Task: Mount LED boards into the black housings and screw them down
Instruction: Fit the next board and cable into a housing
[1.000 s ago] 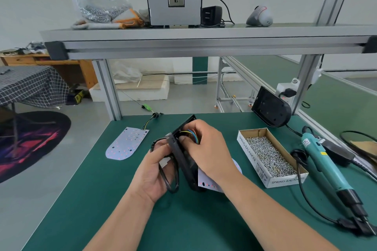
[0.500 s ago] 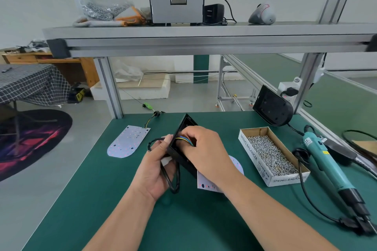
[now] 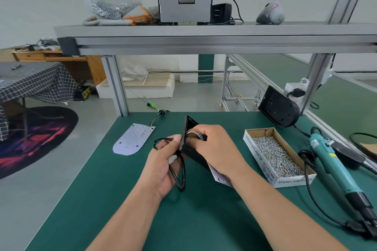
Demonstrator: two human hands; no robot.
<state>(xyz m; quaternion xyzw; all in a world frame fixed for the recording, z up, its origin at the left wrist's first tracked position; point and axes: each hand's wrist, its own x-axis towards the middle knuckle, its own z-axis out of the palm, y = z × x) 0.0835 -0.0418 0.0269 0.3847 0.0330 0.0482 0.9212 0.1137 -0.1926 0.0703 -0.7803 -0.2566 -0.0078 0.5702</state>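
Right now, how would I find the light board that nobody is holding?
Start at the green table. Near its far left edge, left of the left hand, lies a flat white LED board with one rounded end. Unlike the other board beneath the right hand, it lies alone, coloured wires leaving its far corner.

The green bench [image 3: 122, 199] carries an LED board [image 3: 131, 140] at left, an open screw box [image 3: 258, 156] at right with a screwdriver [image 3: 334, 167] just beside it, and a black housing [image 3: 279, 108] at rear right.
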